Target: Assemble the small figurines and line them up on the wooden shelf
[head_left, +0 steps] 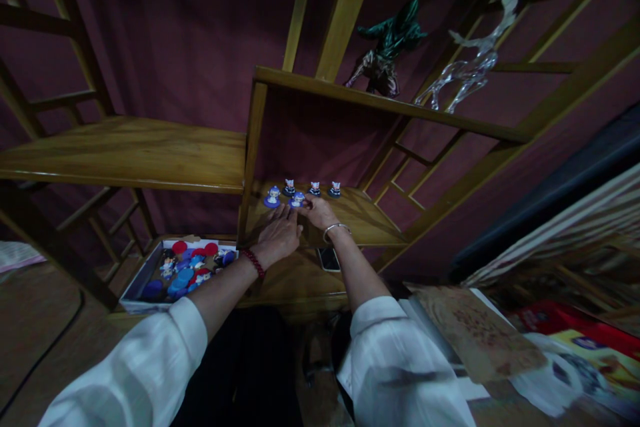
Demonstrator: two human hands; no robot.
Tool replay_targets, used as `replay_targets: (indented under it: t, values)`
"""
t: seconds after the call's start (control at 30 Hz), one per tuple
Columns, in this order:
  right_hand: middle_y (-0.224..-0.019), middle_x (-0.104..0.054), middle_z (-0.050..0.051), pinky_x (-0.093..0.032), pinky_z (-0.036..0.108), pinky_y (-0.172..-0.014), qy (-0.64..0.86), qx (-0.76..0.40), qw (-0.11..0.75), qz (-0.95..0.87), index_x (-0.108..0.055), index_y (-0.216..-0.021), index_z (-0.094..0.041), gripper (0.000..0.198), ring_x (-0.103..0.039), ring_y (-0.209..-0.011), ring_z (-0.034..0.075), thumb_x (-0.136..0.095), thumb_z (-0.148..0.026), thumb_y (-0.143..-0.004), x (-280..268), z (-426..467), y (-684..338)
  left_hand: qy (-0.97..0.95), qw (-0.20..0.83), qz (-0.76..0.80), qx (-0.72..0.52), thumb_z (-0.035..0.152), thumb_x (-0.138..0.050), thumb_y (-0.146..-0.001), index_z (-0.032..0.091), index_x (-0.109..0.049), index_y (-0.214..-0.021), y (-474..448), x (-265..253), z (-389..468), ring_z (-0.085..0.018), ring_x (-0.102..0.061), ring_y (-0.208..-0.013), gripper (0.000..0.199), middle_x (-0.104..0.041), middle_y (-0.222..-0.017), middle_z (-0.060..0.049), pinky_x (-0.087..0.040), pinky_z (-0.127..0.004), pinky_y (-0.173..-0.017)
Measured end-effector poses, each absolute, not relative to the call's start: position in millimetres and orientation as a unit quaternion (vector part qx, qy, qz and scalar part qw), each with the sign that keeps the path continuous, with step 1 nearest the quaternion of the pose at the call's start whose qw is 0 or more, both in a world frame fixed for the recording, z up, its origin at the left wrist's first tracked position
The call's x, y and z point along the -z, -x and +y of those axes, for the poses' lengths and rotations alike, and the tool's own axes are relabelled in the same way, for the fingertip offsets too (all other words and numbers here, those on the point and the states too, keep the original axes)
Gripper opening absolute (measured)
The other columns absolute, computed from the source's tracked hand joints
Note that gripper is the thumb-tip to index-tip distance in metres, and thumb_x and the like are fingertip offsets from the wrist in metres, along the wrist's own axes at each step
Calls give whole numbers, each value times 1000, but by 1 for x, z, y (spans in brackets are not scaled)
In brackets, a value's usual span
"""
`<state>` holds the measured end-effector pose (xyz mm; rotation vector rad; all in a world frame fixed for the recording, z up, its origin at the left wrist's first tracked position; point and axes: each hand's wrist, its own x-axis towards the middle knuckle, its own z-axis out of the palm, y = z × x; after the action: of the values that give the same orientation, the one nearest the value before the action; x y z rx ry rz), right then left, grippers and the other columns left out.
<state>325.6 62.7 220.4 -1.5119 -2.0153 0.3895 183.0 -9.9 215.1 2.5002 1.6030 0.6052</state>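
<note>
Small figurines on round bases stand on a low wooden shelf (367, 219). Toward the shelf's front is a purple-and-white figurine (297, 199), pinched at its right side by the fingers of my right hand (320, 212). My left hand (281, 237) lies just in front of it, palm down with fingers stretched out; whether the fingertips touch its purple base I cannot tell. A second purple figurine (273, 197) stands to the left. Behind them is a row of dark-based figurines, one at the left (289, 187), one in the middle (315, 189) and one at the right (335, 189).
An open box (145, 303) of jumbled figurines and coloured discs sits at lower left. A phone (329, 259) lies below the shelf. On the upper shelf (320, 85) stand a green-clad statue (387, 47) and a clear deer (467, 70). Papers and a brown bag (475, 327) are at right.
</note>
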Motion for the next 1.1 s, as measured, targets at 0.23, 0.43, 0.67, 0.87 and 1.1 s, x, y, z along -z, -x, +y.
replay_targets:
  t: [0.23,0.43,0.67,0.87,1.1]
  values:
    - [-64,-52,-4,-37,20,-57,561,-169,289,-757,-56,-74,-17,19,-45,-58,9,-64,-31,-63,-222,63,-327,-824,43,522,-216,30,-30,-85,5,-39,-127,-183,-213,-10,-24,-26,-129,49,-39,-134,-16,-21,-38,-104]
    - [-68,-55,-3,-38,20,-59,541,-204,310,-755,-57,-76,-18,20,-46,-59,9,-62,-31,-62,-221,62,-328,-825,43,520,-216,30,-30,-85,5,-40,-126,-182,-214,-11,-24,-27,-128,49,-40,-134,-17,-21,-38,-104]
    - [-62,-47,-5,-35,19,-55,540,-180,310,-762,-50,-68,-18,21,-40,-56,8,-60,-36,-62,-216,65,-330,-823,33,519,-226,29,-31,-85,7,-40,-125,-182,-212,-11,-24,-28,-128,47,-41,-133,-16,-22,-38,-104]
    - [-64,-46,-4,-35,20,-55,529,-181,331,-760,-51,-72,-17,24,-39,-56,8,-59,-39,-64,-212,62,-330,-807,56,521,-274,25,-36,-83,12,-45,-120,-180,-216,-16,-21,-38,-120,40,-48,-126,-12,-28,-35,-101]
    - [-64,-47,-4,-34,20,-54,534,-196,336,-751,-52,-74,-17,27,-39,-56,8,-59,-41,-64,-210,61,-330,-708,60,607,-357,18,-38,-80,15,-48,-112,-173,-223,-21,-21,-43,-111,34,-50,-114,-11,-32,-33,-98]
